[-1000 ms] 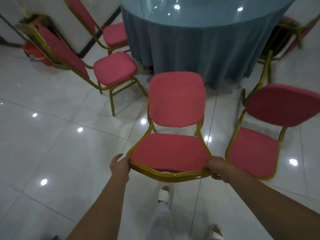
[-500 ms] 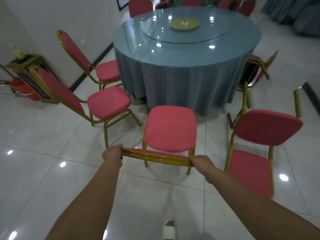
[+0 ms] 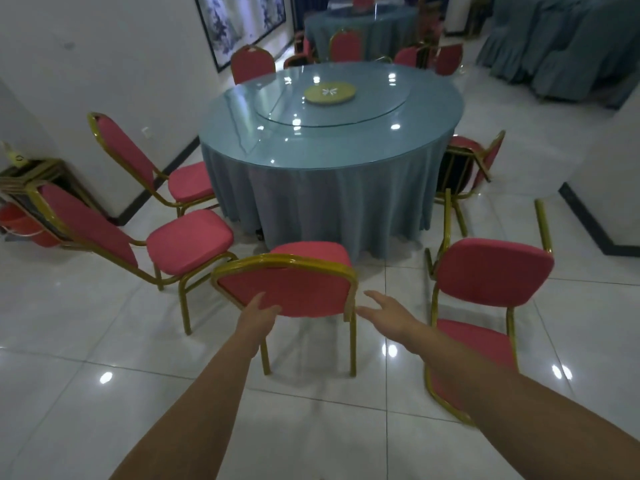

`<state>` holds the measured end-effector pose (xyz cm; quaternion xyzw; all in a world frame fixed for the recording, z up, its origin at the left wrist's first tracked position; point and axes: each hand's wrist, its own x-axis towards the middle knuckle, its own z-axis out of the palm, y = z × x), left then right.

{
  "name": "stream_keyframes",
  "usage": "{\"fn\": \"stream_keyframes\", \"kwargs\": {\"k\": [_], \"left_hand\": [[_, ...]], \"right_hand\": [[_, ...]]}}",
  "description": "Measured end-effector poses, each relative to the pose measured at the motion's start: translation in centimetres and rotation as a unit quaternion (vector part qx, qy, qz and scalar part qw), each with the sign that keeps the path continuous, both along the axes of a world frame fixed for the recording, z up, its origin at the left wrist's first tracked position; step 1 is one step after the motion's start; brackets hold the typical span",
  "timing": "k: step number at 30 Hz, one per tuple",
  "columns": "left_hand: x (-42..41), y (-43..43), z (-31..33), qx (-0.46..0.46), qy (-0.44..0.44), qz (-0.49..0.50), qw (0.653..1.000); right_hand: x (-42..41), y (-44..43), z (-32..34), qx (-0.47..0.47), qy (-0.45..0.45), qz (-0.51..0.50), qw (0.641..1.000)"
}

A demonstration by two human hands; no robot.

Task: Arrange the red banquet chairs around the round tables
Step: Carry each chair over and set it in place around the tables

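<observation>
A red padded banquet chair with a gold metal frame stands upright on the glossy white tiled floor, its seat toward the round table draped in blue-grey cloth and its backrest toward the person. The left hand lies with fingers straight against the lower edge of the backrest. The right hand is spread and holds nothing, just beside the frame's right post. To the right a matching chair lies tipped over, backrest on the tiles and legs pointing toward the table. Two more red chairs – the nearer and the farther – stand at the table's left.
</observation>
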<state>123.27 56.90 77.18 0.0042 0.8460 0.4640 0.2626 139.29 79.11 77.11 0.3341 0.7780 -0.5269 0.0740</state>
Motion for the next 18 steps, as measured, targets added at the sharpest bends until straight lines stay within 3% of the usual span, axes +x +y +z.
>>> {"fn": "stream_keyframes", "kwargs": {"k": [11,18], "left_hand": [[21.6,18.9,-4.5,-0.047,-0.057,-0.181,0.981],[28.9,27.4,-6.1,-0.110,-0.098,-0.258,0.955]], "right_hand": [[26.4,18.4,-5.4,0.062,-0.070,-0.070,0.993],[35.0,25.1,-6.3,0.005,-0.105,-0.131,0.986]]}}
